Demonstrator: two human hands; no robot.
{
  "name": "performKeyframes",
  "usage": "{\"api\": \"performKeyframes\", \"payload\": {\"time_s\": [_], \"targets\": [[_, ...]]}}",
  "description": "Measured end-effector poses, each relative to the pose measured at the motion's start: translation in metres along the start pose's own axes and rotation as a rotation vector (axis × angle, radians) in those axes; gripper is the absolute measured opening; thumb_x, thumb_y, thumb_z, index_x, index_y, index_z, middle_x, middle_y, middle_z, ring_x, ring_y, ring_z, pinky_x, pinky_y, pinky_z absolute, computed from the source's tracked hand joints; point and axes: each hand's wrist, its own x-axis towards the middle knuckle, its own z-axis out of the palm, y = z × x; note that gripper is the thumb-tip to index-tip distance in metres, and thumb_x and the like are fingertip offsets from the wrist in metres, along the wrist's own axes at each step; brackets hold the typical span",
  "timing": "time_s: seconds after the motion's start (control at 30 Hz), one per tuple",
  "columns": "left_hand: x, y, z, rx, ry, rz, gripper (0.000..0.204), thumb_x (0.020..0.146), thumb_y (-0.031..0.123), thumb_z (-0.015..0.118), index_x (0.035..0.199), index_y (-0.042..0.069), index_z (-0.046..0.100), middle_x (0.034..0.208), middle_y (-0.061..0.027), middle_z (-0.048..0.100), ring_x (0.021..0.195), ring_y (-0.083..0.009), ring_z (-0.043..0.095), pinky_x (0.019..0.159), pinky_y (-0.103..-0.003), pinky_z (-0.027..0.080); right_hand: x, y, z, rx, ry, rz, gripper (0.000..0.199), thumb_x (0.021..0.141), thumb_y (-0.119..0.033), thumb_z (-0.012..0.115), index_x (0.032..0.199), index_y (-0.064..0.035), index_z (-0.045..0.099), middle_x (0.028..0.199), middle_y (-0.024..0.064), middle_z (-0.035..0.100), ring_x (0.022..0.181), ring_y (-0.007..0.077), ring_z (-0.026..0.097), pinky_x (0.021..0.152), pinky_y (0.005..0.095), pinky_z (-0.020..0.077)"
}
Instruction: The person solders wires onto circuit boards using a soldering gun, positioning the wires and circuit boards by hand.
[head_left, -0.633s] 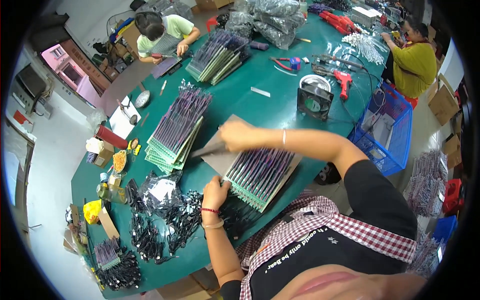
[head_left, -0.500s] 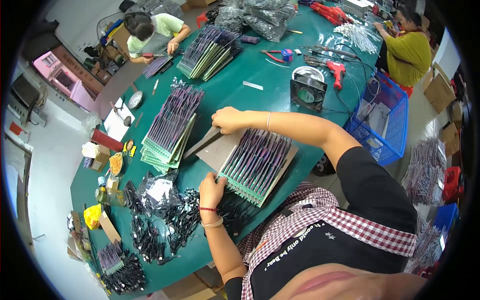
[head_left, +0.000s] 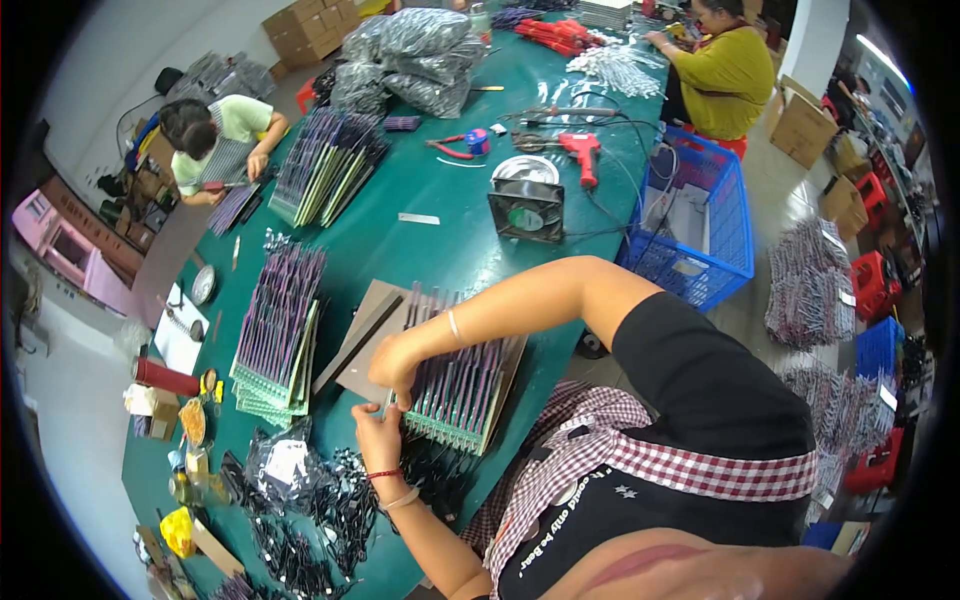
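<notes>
Near the front edge of the green table (head_left: 440, 250), I see my two hands meeting at the lower left corner of a stack of cards (head_left: 462, 385) strung with purple and pink cables. That stack lies flat on a brown cardboard sheet (head_left: 362, 345), its long axis running from the near edge up and slightly left, away from me, the cables lined up the same way. My right hand (head_left: 392, 362) curls over the corner, fingers clenched on the card edge, though what they pinch is hidden under the knuckles. My left hand (head_left: 375, 436) touches the same corner from below; I cannot tell whether its fingers grip anything. Just left stands a second pile of cards (head_left: 278, 330), and black cable bundles (head_left: 310, 500) lie nearer me.
</notes>
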Motion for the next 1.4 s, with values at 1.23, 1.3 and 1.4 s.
{"api": "performKeyframes", "payload": {"time_s": [1.23,1.3,1.4], "targets": [[-0.204,-0.213,-0.473,0.632,1.045,-0.681,0.042,0.088,0.044,0.052,0.119,0.016,0.058,0.108,-0.0163,0.062,0.110,-0.0284,0.055,0.094,-0.038,0.038,-0.165,0.011,-0.003,1.104,0.537,-0.073,0.048,0.096,-0.037,0.043,0.121,0.0043,0.050,0.114,0.0134,0.056,0.111,0.0252,0.054,0.102,0.0410,0.0356],[-0.185,-0.254,-0.489,0.868,0.956,-1.144,0.058,0.081,0.059,0.053,0.129,0.026,0.051,0.135,-0.0200,0.041,0.128,-0.0313,0.038,0.100,-0.065,0.017,-0.164,0.013,0.004,1.132,0.506,-0.062,0.048,0.096,-0.037,0.043,0.120,0.0044,0.050,0.113,0.0131,0.056,0.110,0.0251,0.055,0.102,0.0407,0.0359],[-0.143,-0.314,-0.424,0.984,0.577,-1.098,0.060,0.085,0.061,0.042,0.135,0.027,0.043,0.147,-0.0113,0.025,0.137,-0.0366,0.016,0.102,-0.071,0.006,-0.150,0.002,0.015,1.143,0.540,0.011,0.045,0.098,-0.035,0.039,0.119,0.0025,0.051,0.110,0.0115,0.058,0.108,0.0210,0.055,0.097,0.0362,0.0405]]}}
